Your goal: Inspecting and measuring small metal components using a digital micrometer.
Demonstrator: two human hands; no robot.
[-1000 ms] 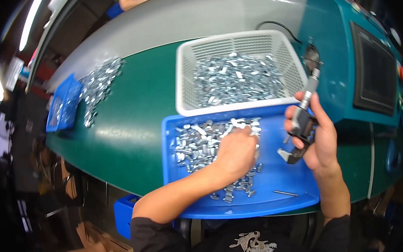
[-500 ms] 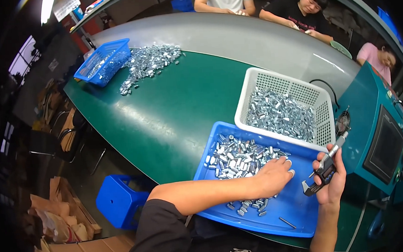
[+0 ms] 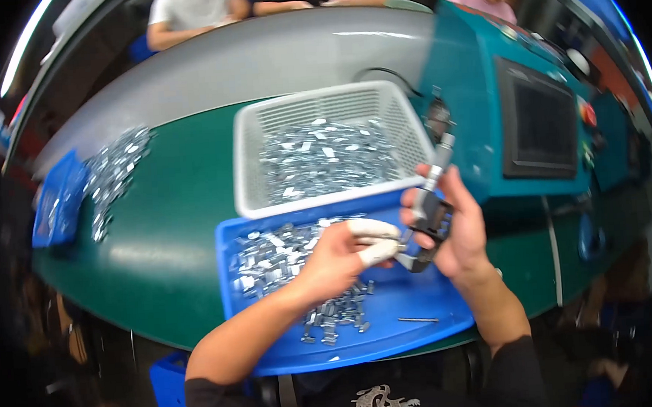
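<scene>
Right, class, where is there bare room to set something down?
Green tabletop is bare between the left metal heap and white basket; the blue tray is bare around the rod. Metal parts crowd the basket and the tray's left and middle.

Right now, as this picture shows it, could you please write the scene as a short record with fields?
Left hand: white-covered fingers at the open end of the micrometer; any gripped piece too blurred to confirm
Right hand: holds the micrometer
Blue tray: metal pieces and a thin rod
White basket: more metal pieces
Far left: blue basket beside a loose pile
Right side: teal machine with dark screen
</scene>
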